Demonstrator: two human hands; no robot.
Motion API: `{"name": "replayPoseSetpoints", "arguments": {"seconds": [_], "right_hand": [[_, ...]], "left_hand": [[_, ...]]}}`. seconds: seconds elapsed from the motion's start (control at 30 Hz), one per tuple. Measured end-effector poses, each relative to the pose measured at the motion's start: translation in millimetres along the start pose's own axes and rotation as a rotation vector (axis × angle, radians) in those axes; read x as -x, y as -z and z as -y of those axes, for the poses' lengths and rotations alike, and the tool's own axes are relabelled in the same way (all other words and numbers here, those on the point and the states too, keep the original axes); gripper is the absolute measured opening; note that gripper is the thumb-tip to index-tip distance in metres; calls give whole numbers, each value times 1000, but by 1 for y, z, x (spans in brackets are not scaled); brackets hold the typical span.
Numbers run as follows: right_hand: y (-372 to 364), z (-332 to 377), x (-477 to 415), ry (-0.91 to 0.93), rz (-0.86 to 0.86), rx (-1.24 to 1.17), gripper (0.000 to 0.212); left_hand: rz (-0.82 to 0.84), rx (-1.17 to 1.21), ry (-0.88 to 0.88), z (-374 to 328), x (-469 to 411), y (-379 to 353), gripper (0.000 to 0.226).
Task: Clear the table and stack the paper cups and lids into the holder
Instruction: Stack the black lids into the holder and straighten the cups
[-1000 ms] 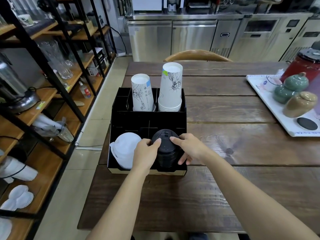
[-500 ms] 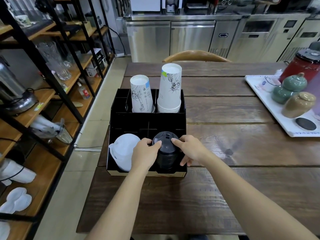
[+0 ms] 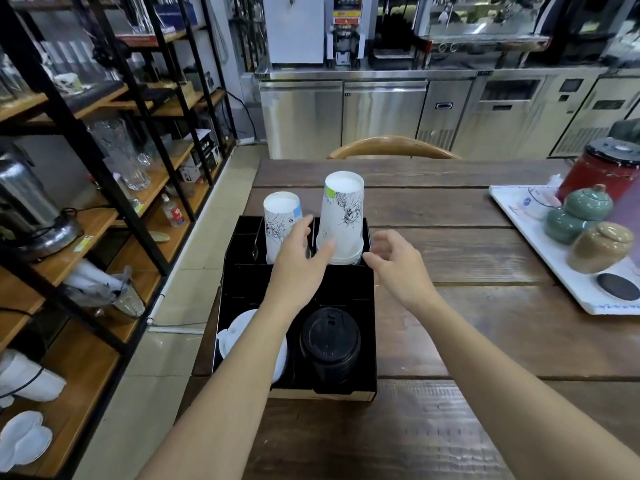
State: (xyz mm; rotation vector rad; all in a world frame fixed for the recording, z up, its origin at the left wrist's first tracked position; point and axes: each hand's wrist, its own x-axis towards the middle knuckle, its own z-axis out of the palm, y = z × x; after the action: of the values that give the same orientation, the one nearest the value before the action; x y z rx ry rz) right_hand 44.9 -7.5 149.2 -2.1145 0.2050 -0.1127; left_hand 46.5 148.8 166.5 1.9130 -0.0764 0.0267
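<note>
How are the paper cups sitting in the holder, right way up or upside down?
Upside down: both cup stacks show closed white bases on top, rims down in the holder.

Paper cups (image 3: 341, 216): ink-drawn pictures and small coloured tags, no words that can be read.
Small bottle (image 3: 172, 211) on the left shelf: red label, characters too blurred to make out.
White tray (image 3: 519, 216) on the surface: blue round logo, lettering too small to tell.
Machine (image 3: 344, 15) on the far counter: red strip label, unreadable.
Black lids (image 3: 329, 337): no legible marking.
</note>
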Motion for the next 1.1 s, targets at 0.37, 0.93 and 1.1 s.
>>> {"name": "replayPoseSetpoints", "arguments": {"seconds": [0.37, 0.93, 1.1], "right_hand": [[3, 21, -42, 83, 306, -241, 89], [-38, 14, -11, 280, -94, -44, 34], [-59, 30, -7, 291, 270, -107, 56]], "left_hand": [[191, 312, 46, -14, -34, -24, 56], [-531, 217, -139, 5, -38, 1, 25], [-542, 434, 14, 20, -60, 30, 30]]}}
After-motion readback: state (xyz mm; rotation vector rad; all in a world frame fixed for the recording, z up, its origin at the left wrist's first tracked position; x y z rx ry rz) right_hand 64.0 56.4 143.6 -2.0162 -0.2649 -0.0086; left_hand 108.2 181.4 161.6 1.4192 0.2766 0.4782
